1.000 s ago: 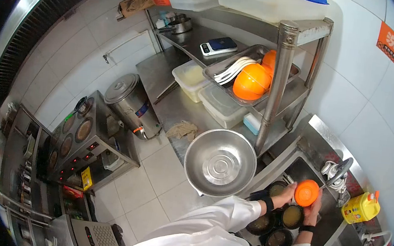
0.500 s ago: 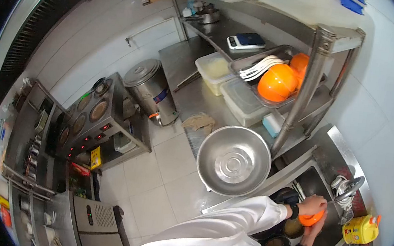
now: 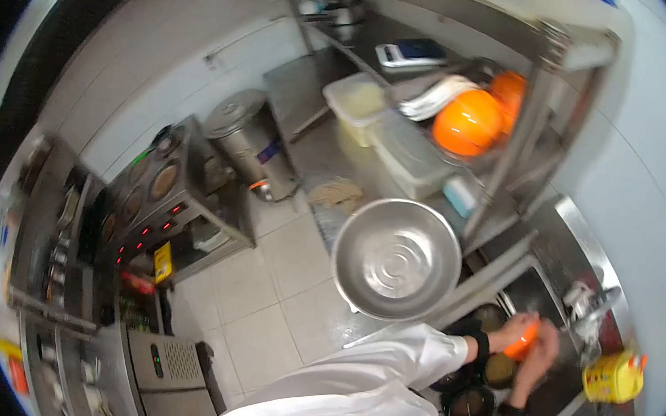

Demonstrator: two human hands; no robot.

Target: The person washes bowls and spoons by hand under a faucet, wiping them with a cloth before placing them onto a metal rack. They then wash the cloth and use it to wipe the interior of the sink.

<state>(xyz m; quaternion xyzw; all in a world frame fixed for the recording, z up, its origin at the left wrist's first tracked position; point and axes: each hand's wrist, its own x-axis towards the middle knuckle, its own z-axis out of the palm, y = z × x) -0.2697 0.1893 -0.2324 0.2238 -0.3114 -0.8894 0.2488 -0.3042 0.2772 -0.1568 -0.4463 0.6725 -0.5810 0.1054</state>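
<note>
An orange bowl (image 3: 524, 343), tilted on its side, is held over the sink between my two hands. My left hand (image 3: 508, 334), with a black band at the wrist, is closed on its near side. My right hand (image 3: 543, 351) curls round the other side, somewhat smeared by motion, and its fingertips are partly hidden. Beneath the hands sit dark round pots (image 3: 472, 407) and a container of yellowish liquid (image 3: 499, 372). The sink basin (image 3: 553, 389) surrounds them.
A large steel bowl (image 3: 396, 259) stands left of the sink. Above it, a shelf post (image 3: 507, 177) rises beside orange bowls (image 3: 468, 123) and lidded tubs (image 3: 411, 158). A yellow container (image 3: 612, 377) is at the sink's right, near the faucet (image 3: 600, 305). Burners (image 3: 164, 180) stand far left.
The orange bowl has turned from nearly flat to tilted on its side. My right hand has shifted up around it, and the whole view has moved slightly.
</note>
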